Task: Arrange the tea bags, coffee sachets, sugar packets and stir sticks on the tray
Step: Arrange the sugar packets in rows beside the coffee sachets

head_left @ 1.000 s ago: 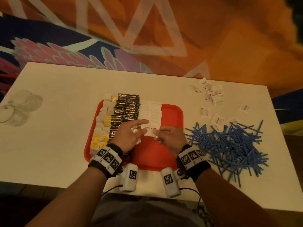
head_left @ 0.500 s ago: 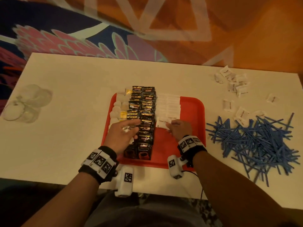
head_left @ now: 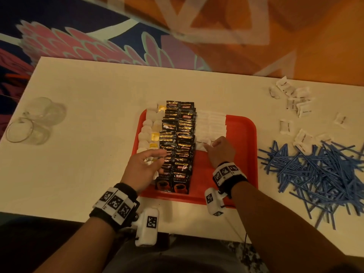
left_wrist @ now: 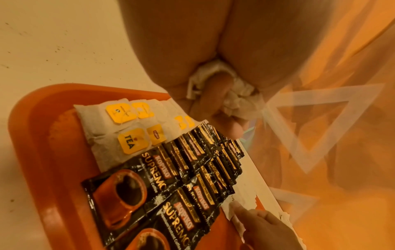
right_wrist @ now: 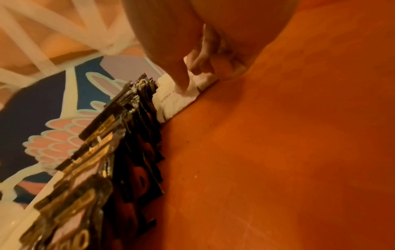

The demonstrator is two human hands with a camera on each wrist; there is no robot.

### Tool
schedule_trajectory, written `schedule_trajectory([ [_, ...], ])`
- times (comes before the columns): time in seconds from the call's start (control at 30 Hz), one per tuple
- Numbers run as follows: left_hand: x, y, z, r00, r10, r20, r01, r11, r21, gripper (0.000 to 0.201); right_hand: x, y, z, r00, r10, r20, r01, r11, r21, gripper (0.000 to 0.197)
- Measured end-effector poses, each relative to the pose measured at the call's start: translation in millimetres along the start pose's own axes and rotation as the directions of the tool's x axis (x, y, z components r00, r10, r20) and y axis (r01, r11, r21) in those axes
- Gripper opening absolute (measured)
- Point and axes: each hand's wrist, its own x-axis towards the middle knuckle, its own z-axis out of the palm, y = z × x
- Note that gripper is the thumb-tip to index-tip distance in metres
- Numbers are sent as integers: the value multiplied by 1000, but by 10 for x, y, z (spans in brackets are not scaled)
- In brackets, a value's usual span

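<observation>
Trouble, as we judge it from the head view, lies in the crowding: the right hand presses fingertips on the nearest sugar packets at the middle of the red tray, tight against the shingled coffee sachets. A sideways nudge could ripple that overlapping row. The left hand hovers over the tea bags on the tray's left side, fingers curled round white packets. Loose sugar packets and the blue stir sticks lie at the counter's right edge – a sleeve sweeping over could send sticks off.

In the left wrist view, we see those fingers clutching a crumpled white wad above the tea bags – a loosened grip would drop it onto the finished rows.

From the right wrist view, a fingertip pins a packet flat beside the sachets' edges; too hard a push may slide it underneath them.
</observation>
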Motion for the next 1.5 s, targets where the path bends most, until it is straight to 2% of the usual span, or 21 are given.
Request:
schedule_trajectory([
  [0.13,13,2,-7,1000,0,-12,0,1000,-21,27,-42,-78,47,964,-263,45,266,961,-77,8],
  [0.2,15,1,-8,1000,2,-9,-2,1000,-28,27,-38,-77,108,939,-330,94,339,935,-100,17],
  [0.33,6,17,-20,1000,-8,-4,8,998,-57,24,-41,-84,115,932,-334,139,352,926,-136,32],
  [0.43,13,50,7,999,-17,-27,15,998,-68,15,-85,-124,8,945,-309,106,316,947,-57,31],
  [0.5,16,109,72,997,-67,-34,63,991,-115,13,-161,-162,-103,956,-288,62,289,957,-5,29],
  [0.57,13,196,180,993,-117,-6,113,973,-203,21,-264,-211,-239,963,-264,52,260,963,77,24],
  [0.63,14,304,311,986,-160,41,164,944,-286,38,-387,-274,-391,960,-262,97,243,955,172,16],
  [0.7,19,412,448,979,-184,85,203,909,-364,51,-522,-335,-546,933,-320,164,276,930,241,11],
  [0.83,42,579,718,976,-169,137,212,875,-435,63,-748,-430,-886,833,-500,239,427,854,298,15],
  [0.97,31,731,961,971,-136,198,211,878,-430,60,-838,-408,-1179,756,-593,276,526,802,282,21],
  [1.07,-6,834,1133,956,-94,277,197,907,-373,47,-827,-312,-1269,736,-634,236,606,773,187,13],
  [1.17,-82,926,1285,937,-67,344,178,936,-303,31,-835,-228,-1383,764,-624,163,587,778,226,9],
  [1.23,-110,937,1348,936,-76,345,182,941,-286,25,-826,-184,-1505,812,-577,89,529,792,304,14],
  [1.33,-132,935,1417,951,-98,292,189,934,-304,21,-758,-118,-1665,880,-476,1,435,804,405,17],
  [1.4,-167,944,1462,966,-77,246,152,940,-305,22,-690,-85,-1728,914,-405,-32,380,824,419,16],
  [1.5,-215,960,1531,974,5,228,61,957,-283,25,-638,-75,-1796,932,-359,-48,346,844,410,15],
])
